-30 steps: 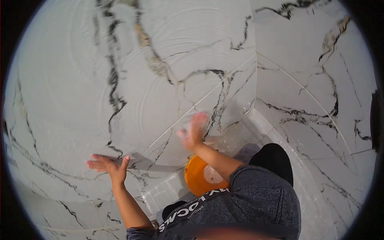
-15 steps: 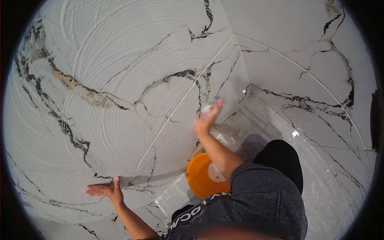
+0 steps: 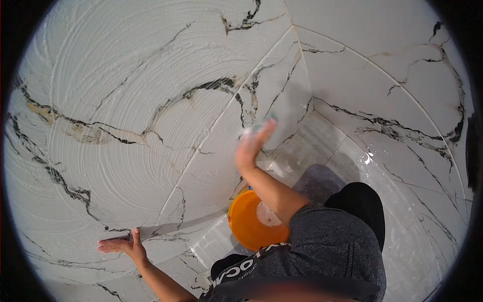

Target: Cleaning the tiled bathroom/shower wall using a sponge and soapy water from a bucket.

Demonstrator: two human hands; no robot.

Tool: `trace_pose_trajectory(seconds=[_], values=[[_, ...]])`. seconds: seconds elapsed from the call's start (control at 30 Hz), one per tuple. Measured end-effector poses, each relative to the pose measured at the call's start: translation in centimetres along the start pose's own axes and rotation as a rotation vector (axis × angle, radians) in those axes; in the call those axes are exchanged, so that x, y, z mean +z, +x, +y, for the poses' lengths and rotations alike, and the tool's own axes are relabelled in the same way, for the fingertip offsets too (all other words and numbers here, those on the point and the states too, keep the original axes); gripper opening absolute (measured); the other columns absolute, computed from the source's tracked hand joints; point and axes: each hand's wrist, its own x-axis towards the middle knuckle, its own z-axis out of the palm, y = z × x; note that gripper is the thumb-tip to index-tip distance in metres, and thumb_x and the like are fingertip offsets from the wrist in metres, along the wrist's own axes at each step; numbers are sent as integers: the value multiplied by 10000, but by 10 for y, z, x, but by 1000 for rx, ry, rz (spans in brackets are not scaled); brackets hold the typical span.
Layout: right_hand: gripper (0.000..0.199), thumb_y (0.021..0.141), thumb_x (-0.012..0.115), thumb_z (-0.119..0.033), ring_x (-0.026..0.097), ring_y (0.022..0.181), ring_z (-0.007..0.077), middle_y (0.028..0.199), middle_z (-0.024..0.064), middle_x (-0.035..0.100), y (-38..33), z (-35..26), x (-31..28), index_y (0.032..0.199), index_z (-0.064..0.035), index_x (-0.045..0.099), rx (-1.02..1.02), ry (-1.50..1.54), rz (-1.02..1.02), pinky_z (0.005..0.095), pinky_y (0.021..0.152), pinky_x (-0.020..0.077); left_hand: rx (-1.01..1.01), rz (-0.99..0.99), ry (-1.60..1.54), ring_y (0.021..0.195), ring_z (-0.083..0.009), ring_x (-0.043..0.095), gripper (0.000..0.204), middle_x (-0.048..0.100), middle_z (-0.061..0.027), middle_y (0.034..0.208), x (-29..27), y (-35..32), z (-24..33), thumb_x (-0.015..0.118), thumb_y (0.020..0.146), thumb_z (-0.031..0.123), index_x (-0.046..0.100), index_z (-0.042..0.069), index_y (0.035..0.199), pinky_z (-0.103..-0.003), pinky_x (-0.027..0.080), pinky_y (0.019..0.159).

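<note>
My right hand [image 3: 249, 150] is blurred by motion against the lower wall tile, left of the inside corner. Its fingers press on a foamy sponge [image 3: 269, 122], of which only a greenish edge and some white show. Farther left, my left hand [image 3: 124, 246] is spread against the white marbled wall [image 3: 166, 116], thumb apart from the fingers, holding nothing. Curved streaks of suds cover the wall above it. Below my right forearm stands an orange bucket [image 3: 246, 221] with foamy liquid inside, partly hidden by the forearm and my grey shirt.
A second marbled wall [image 3: 362, 95] meets the first at the corner on the right. The grey tiled floor [image 3: 329, 138] looks wet and shiny. My foot in a black shoe [image 3: 359, 206] stands right of the bucket. Raised joints run between the tiles.
The view has shifted, so the wall pattern sits farther left. My right hand with the sponge appears slightly farther left and stays blurred. My left hand remains spread on the wall.
</note>
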Motion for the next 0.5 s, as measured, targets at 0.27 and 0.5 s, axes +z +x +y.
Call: trace_pose_trajectory(seconds=[0.27,0.5], values=[[501,815,407,-84,276,1241,287,1340,191,275,139,130,-60,1291,-7,272,168,-39,58,328,1001,242,-3,15,-23,1231,-367,-269,1125,-243,-231,1349,14,-6,4,647,667,518,-144,72,1332,-580,-145,915],[285,752,487,-212,560,845,382,909,239,580,64,192,-122,887,16,591,553,-878,-762,403,742,454,91,-18,-32,1212,-387,-294,1157,-260,-244,1336,17,0,16,667,639,528,-155,107,1335,-610,-136,900]])
